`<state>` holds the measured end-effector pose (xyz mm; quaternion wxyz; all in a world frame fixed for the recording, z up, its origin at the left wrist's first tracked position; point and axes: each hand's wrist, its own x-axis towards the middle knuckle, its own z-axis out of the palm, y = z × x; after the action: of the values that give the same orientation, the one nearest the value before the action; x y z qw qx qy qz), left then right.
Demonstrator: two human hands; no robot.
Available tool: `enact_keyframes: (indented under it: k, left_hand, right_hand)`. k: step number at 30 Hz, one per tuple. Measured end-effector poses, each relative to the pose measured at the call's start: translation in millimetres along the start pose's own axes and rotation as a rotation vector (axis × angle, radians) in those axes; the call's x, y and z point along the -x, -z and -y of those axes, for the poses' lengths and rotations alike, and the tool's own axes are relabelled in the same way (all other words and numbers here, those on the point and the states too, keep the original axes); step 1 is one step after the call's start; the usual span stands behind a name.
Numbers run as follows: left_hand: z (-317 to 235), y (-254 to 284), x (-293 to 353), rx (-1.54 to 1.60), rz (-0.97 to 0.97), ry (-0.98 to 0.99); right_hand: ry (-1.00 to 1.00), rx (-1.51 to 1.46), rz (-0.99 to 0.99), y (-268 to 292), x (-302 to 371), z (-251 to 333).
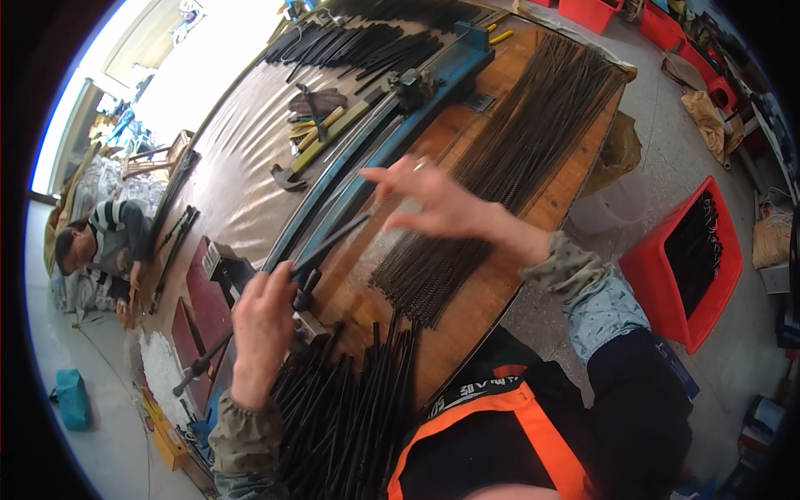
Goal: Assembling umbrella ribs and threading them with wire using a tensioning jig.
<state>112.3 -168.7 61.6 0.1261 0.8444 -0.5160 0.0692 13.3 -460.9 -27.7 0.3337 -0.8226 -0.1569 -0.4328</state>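
My left hand is closed at the near end of a blue metal rail. A dark slim rod slants up and right from its fingertips, and the gripped end is hidden. My right hand, slightly blurred, hovers beyond the rod's far tip with its fingers apart and nothing in them. A ring shows on one finger. Under and beyond that hand lies a wide bundle of long thin brown rods, their near ends ridged. Several black tubes are heaped in front of me. A handled clamp stands left of my left hand.
A hammer and hand tools lie left of the rail. More black tubes cover the bench's far end. A red bin of dark pieces stands at right. Another person bends over the left side.
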Motion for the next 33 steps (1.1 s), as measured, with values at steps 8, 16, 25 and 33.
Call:
enact_keyframes:
  k: [8,16,25,33]
  left_hand:
    - [18,19,34,-0.076,-0.093,-0.004]
    - [61,42,83,-0.126,-0.186,0.065]
    - [93,108,149,-0.258,-0.519,0.316]
    - [97,114,240,-0.247,-0.498,0.527]
  right_hand:
    - [0.042,0.119,0.074,-32,-3,-8]
    - [0.108,0.270,0.060,-55,-18,1]
    - [-0.378,-0.399,0.470,-159,-83,52]
    - [-0.005,-0.421,0.518,-245,-114,87]
